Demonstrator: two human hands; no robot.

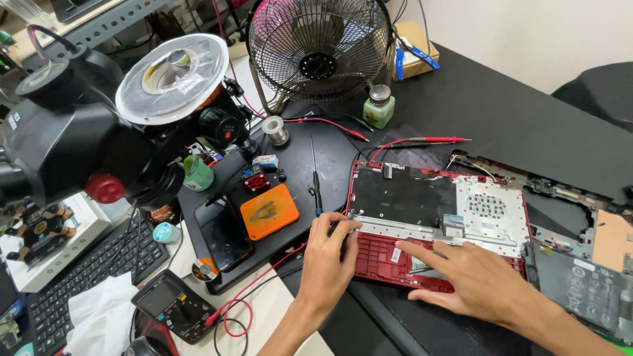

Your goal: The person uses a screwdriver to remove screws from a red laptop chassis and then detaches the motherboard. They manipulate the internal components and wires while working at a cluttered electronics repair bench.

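An opened red laptop base (pixel 435 217) lies upside down on a black table, its black and silver inner panels showing. My left hand (pixel 330 254) rests at the base's near left corner, fingers curled against the edge; whether it pinches a small tool I cannot tell. My right hand (pixel 471 280) lies flat on the red near edge, fingers spread and pressing down. A thin screwdriver (pixel 315 181) lies on the dark mat just left of the base.
A microscope (pixel 99 138) with a ring light looms at the left. A table fan (pixel 320 46) stands behind. An orange pad (pixel 268 211), a phone (pixel 223 234), a multimeter (pixel 173 306) with red leads, a keyboard (pixel 86 273), a green bottle (pixel 379 105) and a removed laptop panel (pixel 580 264) surround the work.
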